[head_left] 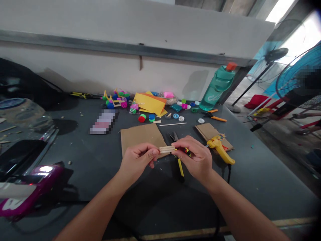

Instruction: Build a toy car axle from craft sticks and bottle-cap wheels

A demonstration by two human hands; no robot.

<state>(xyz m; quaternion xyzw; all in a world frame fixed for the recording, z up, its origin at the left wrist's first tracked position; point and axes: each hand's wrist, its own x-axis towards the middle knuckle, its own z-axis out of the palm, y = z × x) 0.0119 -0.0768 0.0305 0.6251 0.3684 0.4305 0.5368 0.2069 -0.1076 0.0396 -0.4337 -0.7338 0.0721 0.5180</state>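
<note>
My left hand [137,161] and my right hand [194,157] pinch opposite ends of a small bundle of flat wooden craft sticks [167,149], held above the dark tabletop [100,160]. Under my left hand lies a brown cardboard sheet [140,138]. Below my right hand are black-jawed tool with yellow handles [179,166], partly hidden by my fingers. To the right, a yellow hot glue gun [218,149] rests on a smaller cardboard piece [209,132].
Behind the cardboard lie a loose wooden stick [173,124], several bottle caps, orange-handled pliers [214,115], yellow paper [149,103], and a green water bottle [217,88]. A purple object [32,189] sits at the left edge. A fan [298,72] and a person's arm [296,100] are at right.
</note>
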